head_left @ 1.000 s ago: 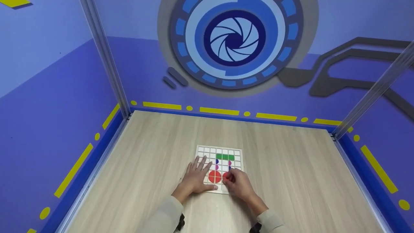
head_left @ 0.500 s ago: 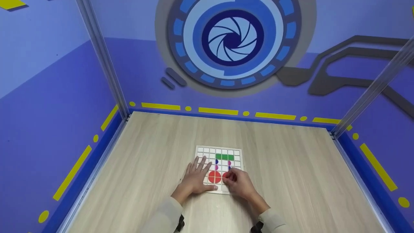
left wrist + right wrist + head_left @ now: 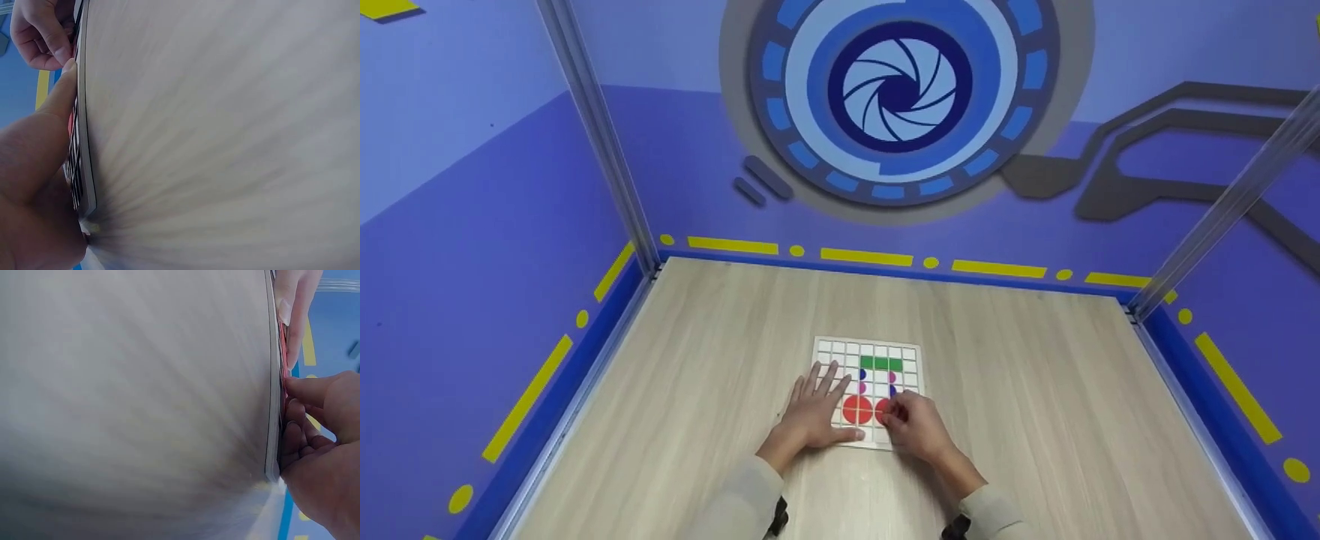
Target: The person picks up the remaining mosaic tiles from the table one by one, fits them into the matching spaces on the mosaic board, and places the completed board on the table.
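A square pale board (image 3: 825, 349) with a grid of small tiles lies on the table. My left hand (image 3: 810, 416) rests spread over its left side, thumb along the near edge. Four quarter tiles form a red circle (image 3: 857, 410) beside that thumb. Just right of it, my right hand (image 3: 919, 427) pinches at a red curved tile (image 3: 881, 411) with thumb and curled fingers, hiding part of it. In the right wrist view, the thumb tip (image 3: 289, 384) meets the red tiles' edge. Higher up are a green bar (image 3: 881, 363) and pink and blue half-rounds (image 3: 862, 381).
The wood-grain table (image 3: 720, 337) runs out to a blue back wall (image 3: 697, 165) with yellow dashes and a round aperture picture. Metal posts (image 3: 600, 135) stand at both far corners, and side panels border the table.
My right fingers have shifted slightly at the second red shape, and more of its left half shows now. The left hand has stayed in place on the board.
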Tool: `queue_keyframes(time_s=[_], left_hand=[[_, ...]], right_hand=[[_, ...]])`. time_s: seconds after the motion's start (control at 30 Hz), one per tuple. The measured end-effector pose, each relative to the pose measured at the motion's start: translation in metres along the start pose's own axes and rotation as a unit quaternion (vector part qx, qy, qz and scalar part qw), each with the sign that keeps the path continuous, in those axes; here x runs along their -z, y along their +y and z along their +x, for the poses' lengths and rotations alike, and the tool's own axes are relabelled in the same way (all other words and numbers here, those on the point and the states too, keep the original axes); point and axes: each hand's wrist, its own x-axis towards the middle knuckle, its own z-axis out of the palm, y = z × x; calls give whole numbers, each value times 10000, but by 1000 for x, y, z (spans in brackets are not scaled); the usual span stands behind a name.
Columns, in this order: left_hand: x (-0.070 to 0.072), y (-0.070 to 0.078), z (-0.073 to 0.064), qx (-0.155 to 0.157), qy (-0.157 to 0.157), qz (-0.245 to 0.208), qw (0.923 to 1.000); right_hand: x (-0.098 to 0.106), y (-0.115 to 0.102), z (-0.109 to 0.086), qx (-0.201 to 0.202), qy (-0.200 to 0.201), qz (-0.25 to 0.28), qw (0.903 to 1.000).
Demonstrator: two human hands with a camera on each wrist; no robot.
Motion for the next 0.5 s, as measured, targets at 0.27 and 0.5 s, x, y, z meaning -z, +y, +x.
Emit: queue_keyframes(time_s=[0.27, 0.5], left_hand=[[2, 0, -3, 130, -65, 227, 9996], [1, -3, -2, 131, -44, 187, 9997]], right_hand=[[-2, -11, 4, 309, -188, -985, 9945], [0, -13, 5, 363, -302, -868, 9951]])
